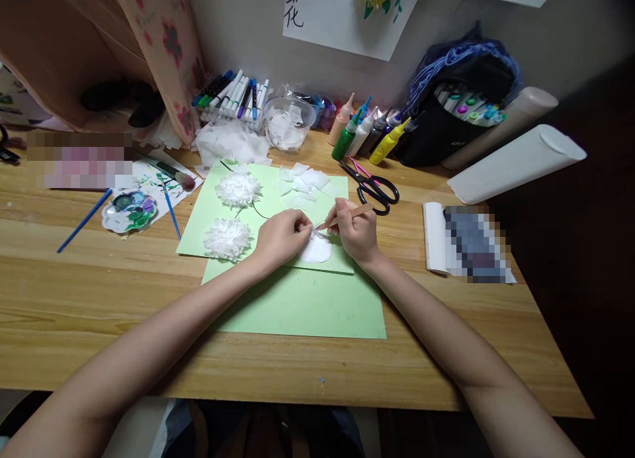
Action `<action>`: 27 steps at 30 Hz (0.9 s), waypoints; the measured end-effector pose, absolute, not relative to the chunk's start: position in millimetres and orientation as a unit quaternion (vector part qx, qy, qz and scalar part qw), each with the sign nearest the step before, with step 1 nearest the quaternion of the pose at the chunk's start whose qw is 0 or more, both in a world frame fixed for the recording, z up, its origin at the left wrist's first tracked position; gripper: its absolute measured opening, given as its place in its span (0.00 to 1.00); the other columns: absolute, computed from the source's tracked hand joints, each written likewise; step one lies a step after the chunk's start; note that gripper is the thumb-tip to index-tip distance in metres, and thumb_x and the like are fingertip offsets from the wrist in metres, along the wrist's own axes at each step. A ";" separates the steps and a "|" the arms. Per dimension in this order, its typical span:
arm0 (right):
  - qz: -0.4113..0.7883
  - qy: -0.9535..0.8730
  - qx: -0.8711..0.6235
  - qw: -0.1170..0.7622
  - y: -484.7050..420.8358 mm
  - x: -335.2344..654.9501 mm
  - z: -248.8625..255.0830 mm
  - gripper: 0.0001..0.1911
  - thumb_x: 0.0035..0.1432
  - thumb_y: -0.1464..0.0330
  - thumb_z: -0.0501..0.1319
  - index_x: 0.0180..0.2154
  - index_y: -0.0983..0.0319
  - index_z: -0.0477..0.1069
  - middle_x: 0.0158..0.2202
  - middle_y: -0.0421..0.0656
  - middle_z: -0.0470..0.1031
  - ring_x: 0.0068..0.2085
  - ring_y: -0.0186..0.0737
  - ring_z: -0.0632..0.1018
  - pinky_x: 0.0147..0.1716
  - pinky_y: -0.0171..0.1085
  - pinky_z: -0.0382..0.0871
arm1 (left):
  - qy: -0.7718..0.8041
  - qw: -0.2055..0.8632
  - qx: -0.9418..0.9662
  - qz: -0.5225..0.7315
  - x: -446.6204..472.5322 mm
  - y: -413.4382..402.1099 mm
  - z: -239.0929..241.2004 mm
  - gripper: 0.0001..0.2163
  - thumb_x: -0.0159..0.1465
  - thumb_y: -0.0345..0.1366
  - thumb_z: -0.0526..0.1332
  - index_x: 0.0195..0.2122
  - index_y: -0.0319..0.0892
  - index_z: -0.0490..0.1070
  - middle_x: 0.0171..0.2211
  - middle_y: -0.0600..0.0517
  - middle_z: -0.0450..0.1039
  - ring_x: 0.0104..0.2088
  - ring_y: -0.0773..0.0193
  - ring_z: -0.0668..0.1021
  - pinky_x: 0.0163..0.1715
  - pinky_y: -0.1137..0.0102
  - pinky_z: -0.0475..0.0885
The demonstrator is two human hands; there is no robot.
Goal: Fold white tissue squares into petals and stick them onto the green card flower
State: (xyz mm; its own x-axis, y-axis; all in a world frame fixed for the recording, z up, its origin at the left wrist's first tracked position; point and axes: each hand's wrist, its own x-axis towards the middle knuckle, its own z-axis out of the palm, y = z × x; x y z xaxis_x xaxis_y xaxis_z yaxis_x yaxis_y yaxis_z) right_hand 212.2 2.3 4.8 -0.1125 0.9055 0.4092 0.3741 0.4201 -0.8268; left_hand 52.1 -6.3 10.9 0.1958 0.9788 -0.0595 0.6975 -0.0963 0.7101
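My left hand (282,236) is closed in a pinch on a small white tissue piece, pressing it at the edge of a white tissue flower (317,249) lying on a light green paper sheet (307,306). My right hand (355,231) grips a thin wooden stick (347,216) whose tip points at the pinched tissue. Two finished white tissue flowers (239,189) (227,238) sit on the upper green sheet to the left of my hands. Loose white tissue squares (302,180) lie just beyond them.
Black scissors (376,189) lie right of the green sheets. Coloured paint bottles (367,135), a marker rack (233,95), a bowl of tissue (288,122) and a black pen bag (456,107) line the back. A paint palette (129,211) and brushes lie left; a white roll (516,163) right.
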 end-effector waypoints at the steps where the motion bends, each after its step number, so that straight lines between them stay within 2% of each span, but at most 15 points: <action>1: 0.278 -0.686 -0.467 0.483 2.6 212.1 4.5 0.24 0.65 0.57 0.49 0.20 0.60 0.66 0.16 0.37 0.70 0.16 0.29 0.70 0.19 0.32 0.64 | 0.594 0.315 0.706 0.223 52.2 -6.4 11.2 0.07 0.59 0.36 0.56 0.29 0.44 0.73 0.31 0.54 0.75 0.30 0.65 0.73 0.26 0.72 0.59; 8: 0.221 -0.753 -0.427 0.450 1.8 213.5 3.5 0.23 0.66 0.60 0.48 0.21 0.60 0.67 0.17 0.38 0.71 0.18 0.29 0.71 0.20 0.32 0.63 | 0.590 0.313 0.708 0.228 52.0 -7.9 10.6 0.06 0.58 0.36 0.56 0.29 0.44 0.73 0.31 0.54 0.75 0.31 0.66 0.73 0.26 0.72 0.60; 13: 0.223 -0.695 -0.436 0.526 0.3 214.9 -1.5 0.24 0.66 0.60 0.47 0.21 0.60 0.67 0.18 0.38 0.71 0.18 0.29 0.71 0.18 0.32 0.63 | 0.596 0.302 0.708 0.230 52.3 -8.6 9.4 0.06 0.58 0.35 0.56 0.29 0.44 0.72 0.31 0.55 0.75 0.31 0.65 0.73 0.26 0.72 0.59; 15: 0.226 -0.688 -0.441 0.530 0.3 214.6 -2.5 0.24 0.66 0.60 0.47 0.21 0.60 0.66 0.18 0.38 0.71 0.17 0.29 0.71 0.18 0.31 0.63 | 0.594 0.302 0.709 0.230 52.5 -8.6 9.2 0.06 0.58 0.35 0.57 0.29 0.44 0.72 0.31 0.55 0.75 0.31 0.65 0.73 0.26 0.72 0.59; 27: 0.235 -0.745 -0.420 0.462 1.8 212.4 1.2 0.24 0.66 0.62 0.48 0.21 0.61 0.68 0.18 0.37 0.71 0.18 0.28 0.70 0.20 0.31 0.63 | 0.592 0.300 0.710 0.237 52.4 -8.5 7.8 0.05 0.58 0.35 0.57 0.29 0.44 0.72 0.30 0.55 0.75 0.30 0.65 0.73 0.25 0.72 0.59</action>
State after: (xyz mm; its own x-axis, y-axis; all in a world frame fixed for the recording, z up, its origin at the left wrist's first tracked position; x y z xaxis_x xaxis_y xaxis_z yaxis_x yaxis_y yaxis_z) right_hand 212.4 1.8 1.2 -0.2209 0.8425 0.4913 0.4091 0.5373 -0.7375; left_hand 52.4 -8.5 7.8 0.1873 0.9821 -0.0181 0.6971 -0.1199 0.7069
